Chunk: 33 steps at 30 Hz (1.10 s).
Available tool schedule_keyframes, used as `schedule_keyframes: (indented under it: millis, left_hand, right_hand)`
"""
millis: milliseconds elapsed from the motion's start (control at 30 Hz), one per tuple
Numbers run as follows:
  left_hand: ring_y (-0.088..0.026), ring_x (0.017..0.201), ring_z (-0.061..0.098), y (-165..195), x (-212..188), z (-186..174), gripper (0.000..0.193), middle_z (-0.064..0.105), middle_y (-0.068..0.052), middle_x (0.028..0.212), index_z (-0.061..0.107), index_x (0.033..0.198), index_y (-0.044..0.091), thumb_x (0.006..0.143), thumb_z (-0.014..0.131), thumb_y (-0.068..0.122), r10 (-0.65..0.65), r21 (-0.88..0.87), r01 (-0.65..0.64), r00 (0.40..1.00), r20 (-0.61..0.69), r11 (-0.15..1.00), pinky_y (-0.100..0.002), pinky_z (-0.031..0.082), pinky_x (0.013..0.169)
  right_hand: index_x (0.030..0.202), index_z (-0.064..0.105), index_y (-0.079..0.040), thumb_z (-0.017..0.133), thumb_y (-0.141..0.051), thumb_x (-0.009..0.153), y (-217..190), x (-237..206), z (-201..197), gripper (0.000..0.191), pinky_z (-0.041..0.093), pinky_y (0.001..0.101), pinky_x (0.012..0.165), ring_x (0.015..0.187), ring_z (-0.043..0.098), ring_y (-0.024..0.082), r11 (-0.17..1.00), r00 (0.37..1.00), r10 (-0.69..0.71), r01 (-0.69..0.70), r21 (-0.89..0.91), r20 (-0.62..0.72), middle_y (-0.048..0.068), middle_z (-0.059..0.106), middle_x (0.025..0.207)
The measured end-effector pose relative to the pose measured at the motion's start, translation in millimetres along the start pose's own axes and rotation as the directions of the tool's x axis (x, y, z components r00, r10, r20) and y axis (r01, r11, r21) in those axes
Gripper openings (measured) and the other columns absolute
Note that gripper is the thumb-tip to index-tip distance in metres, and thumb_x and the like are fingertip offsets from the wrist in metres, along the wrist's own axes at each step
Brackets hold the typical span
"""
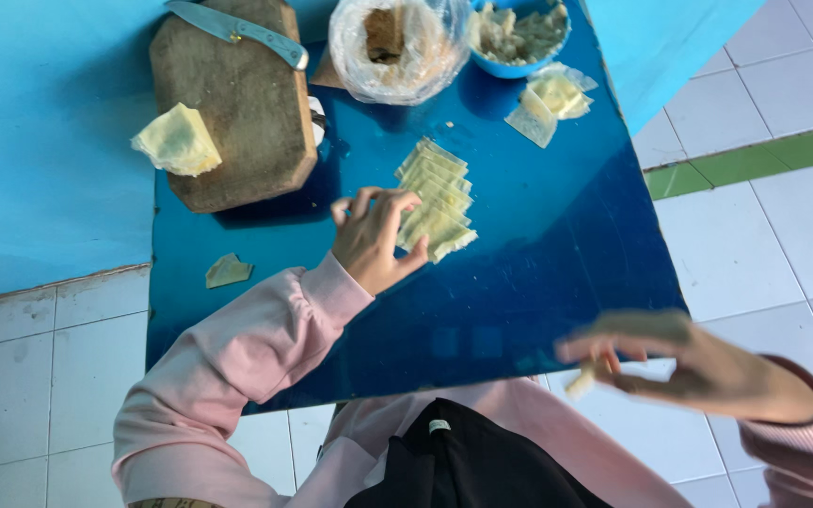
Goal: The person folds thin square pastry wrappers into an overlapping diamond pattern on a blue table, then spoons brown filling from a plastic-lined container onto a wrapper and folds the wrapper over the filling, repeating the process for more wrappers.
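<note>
My left hand (374,237) rests with fingers spread on the left edge of a fanned row of pale yellow square dough wrappers (437,199) lying on a glossy blue table (538,254). My right hand (679,367), blurred, hovers past the table's near right edge and pinches a small pale piece (581,381) between thumb and fingers. Both arms wear pink sleeves.
A wooden chopping board (237,103) at the back left carries a knife (237,28) and a stack of wrappers (178,141). Behind stand a plastic bag (397,47), a blue bowl of filling (519,38) and folded wrappers (548,99). A scrap (228,271) lies left. White tiled floor surrounds.
</note>
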<state>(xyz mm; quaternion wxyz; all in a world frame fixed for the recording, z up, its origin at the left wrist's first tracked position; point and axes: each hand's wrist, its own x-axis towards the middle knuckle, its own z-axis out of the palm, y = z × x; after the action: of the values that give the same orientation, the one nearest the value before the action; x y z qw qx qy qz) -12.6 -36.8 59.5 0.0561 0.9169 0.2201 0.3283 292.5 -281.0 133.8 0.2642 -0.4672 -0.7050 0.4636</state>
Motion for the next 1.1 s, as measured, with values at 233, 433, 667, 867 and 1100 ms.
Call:
schedule_keyframes:
  millis: [233, 433, 667, 867, 1100]
  left_hand:
    - [-0.021, 0.113, 0.055, 13.0, -12.4, -12.0, 0.028, 0.067, 0.007, 0.112, 0.062, 0.112, 0.023, 0.094, 0.078, 0.037, 0.016, 0.221, -0.024, 0.999, 0.039, 0.975, -0.046, 0.027, 0.096]
    - [-0.018, 0.111, 0.056, 20.0, -26.0, -13.0, 0.022, 0.068, 0.010, 0.109, 0.070, 0.109, 0.027, 0.092, 0.078, 0.039, 0.026, 0.230, -0.042, 0.997, 0.072, 0.972, -0.044, 0.027, 0.098]
    - [-0.016, 0.106, 0.058, 15.2, -25.3, -5.8, 0.010, 0.069, 0.012, 0.105, 0.071, 0.101, 0.026, 0.095, 0.077, 0.032, 0.024, 0.194, -0.031, 0.999, 0.036, 0.981, -0.042, 0.029, 0.097]
    - [-0.016, 0.104, 0.059, 14.2, -24.9, -3.5, 0.011, 0.069, 0.012, 0.103, 0.071, 0.099, 0.026, 0.093, 0.079, 0.031, 0.018, 0.156, -0.022, 0.999, 0.030, 0.988, -0.042, 0.029, 0.096]
    - [-0.015, 0.104, 0.059, 12.1, -23.1, -5.4, 0.011, 0.069, 0.012, 0.104, 0.072, 0.099, 0.027, 0.091, 0.080, 0.032, 0.025, 0.152, -0.028, 1.000, 0.017, 0.988, -0.042, 0.029, 0.096]
  right_hand:
    - [0.117, 0.073, 0.004, 0.059, -0.016, 0.100, 121.8, -67.4, 98.3, 0.030, 0.053, 0.0298, 0.079, 0.087, 0.060, 0.015, 0.744, 0.963, 0.264, -0.240, 0.623, 0.055, 0.010, 0.075, 0.104]
    - [0.120, 0.063, -0.002, 0.055, -0.022, 0.100, 160.9, 14.0, 161.4, 0.029, 0.055, 0.0365, 0.090, 0.100, 0.065, 0.023, 0.069, 0.546, 0.821, 0.192, 0.979, -0.165, 0.012, 0.070, 0.113]
    - [0.127, 0.063, 0.002, 0.066, -0.011, 0.102, 123.7, 98.4, 116.2, 0.028, 0.057, 0.0398, 0.087, 0.105, 0.066, 0.025, 0.410, 0.757, 0.237, 0.490, 0.769, -0.609, 0.015, 0.067, 0.119]
    - [0.127, 0.064, -0.001, 0.066, -0.013, 0.100, 106.7, 142.3, 64.2, 0.030, 0.058, 0.0394, 0.086, 0.104, 0.067, 0.024, 0.367, 0.685, 0.277, 0.573, 0.733, -0.674, 0.013, 0.068, 0.119]
    - [0.127, 0.065, -0.004, 0.067, -0.014, 0.097, 119.3, 125.8, 86.8, 0.032, 0.059, 0.0388, 0.084, 0.103, 0.069, 0.024, 0.417, 0.689, 0.411, 0.439, 0.795, -0.597, 0.012, 0.070, 0.118]
